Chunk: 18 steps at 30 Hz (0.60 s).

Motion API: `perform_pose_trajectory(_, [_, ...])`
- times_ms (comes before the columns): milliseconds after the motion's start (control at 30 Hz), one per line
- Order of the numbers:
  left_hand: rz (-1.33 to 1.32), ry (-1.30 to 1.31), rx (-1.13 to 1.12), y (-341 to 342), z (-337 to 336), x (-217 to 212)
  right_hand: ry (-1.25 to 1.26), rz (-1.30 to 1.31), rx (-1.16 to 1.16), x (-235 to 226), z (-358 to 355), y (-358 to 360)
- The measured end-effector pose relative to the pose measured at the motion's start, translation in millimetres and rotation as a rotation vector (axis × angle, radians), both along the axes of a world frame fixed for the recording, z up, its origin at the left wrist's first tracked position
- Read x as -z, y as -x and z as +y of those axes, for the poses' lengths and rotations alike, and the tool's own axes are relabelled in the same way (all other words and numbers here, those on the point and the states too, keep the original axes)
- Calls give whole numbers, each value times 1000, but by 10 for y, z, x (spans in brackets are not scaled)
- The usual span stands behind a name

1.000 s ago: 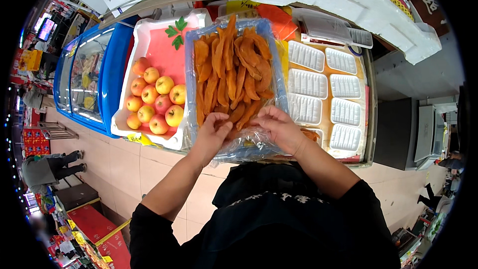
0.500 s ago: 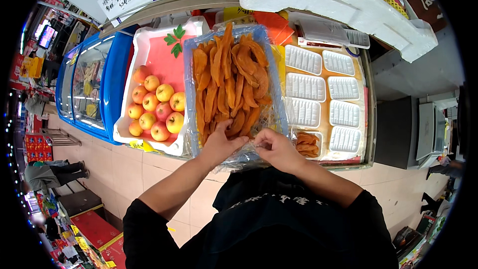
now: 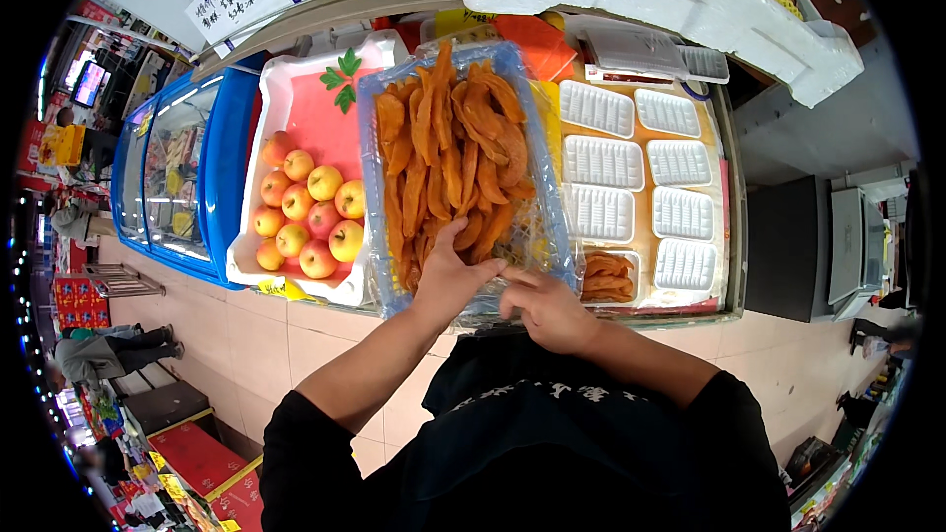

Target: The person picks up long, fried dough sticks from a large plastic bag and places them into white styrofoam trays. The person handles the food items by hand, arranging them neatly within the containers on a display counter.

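Orange dried fruit strips [image 3: 448, 163] are lying heaped in a large clear plastic-lined tray [image 3: 548, 199] on a shop counter, directly in front of the person. The left hand [image 3: 448, 281] is resting on the near end of the heap, fingers spread and curling loosely over the strips. The right hand [image 3: 547, 307] is sitting just beside it at the tray's near edge, fingers bent inward; whether they are pinching the plastic or a strip is not clear. To the left, a white foam tray [image 3: 286, 99] is holding red and yellow apples [image 3: 307, 217], with a blue glass-topped freezer [image 3: 187, 172] beyond it. To the right, small white trays [image 3: 631, 163] are sitting in rows, empty, and one [image 3: 606, 278] near the right hand is holding a few orange strips.
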State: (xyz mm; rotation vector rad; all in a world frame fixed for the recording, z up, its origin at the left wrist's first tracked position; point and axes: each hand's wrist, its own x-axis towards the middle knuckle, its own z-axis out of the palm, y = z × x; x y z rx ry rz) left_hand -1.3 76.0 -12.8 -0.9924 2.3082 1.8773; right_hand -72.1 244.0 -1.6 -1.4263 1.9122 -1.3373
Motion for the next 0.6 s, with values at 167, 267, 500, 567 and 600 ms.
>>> perform_pose_trajectory(167, [-79,231,-26,36,49,109,0,187,-36,-63,29,-103])
perform_pose_trajectory(267, [-181,413,99,87,71,-94,9,269,-106,-63,29,-97])
perform_pose_trajectory(500, [-370,595,344,263,-19,-313,-59,337,-251,-127,17,-80])
perform_pose_trajectory(567, [-325,620,345,262,9,-315,-61,310,-253,-114,22,-87])
perform_pose_trajectory(600, [-226,644,325,199,18,-214,-58,301,-253,-119,15,-81])
